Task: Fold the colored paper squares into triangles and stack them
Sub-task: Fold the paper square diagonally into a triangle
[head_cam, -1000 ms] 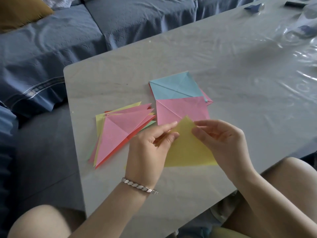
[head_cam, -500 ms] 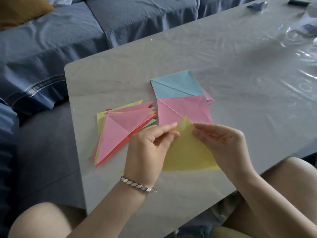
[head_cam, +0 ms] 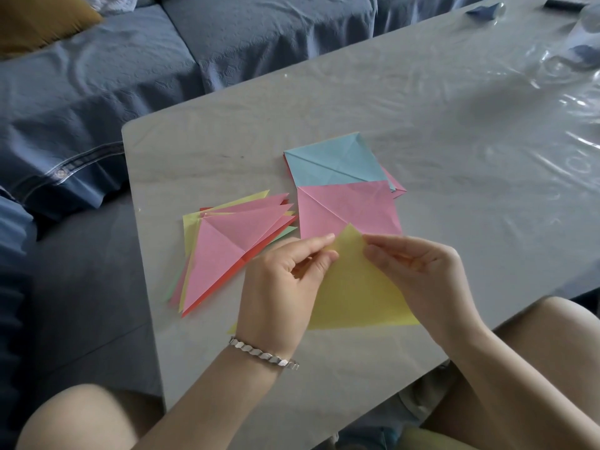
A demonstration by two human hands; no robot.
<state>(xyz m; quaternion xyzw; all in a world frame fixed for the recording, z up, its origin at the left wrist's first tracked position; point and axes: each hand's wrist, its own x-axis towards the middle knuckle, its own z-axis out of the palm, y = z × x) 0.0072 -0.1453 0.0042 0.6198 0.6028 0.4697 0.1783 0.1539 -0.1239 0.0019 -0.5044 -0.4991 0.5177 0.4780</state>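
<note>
Left: blue sofa (head_cam: 97, 92) beside the worktop (head_cam: 422, 108). Left of centre: stack of folded triangles (head_cam: 224, 251), pink uppermost and loosely fanned; several sheets are judged done. Centre: left hand (head_cam: 282, 280), grip pinching the left edge of the yellow sheet (head_cam: 357, 297) near its apex. The sheet, triangular in outline, is over the near part of the worktop, its fold apparently being finished. Behind it: pink square (head_cam: 350, 206) and blue square (head_cam: 334, 160), creased but lying open, left to fold. Right hand (head_cam: 418, 271), grip pinching the sheet's right edge. Far right: crinkled clear plastic (head_cam: 571, 69), well apart; nothing blocks the way to the stack
</note>
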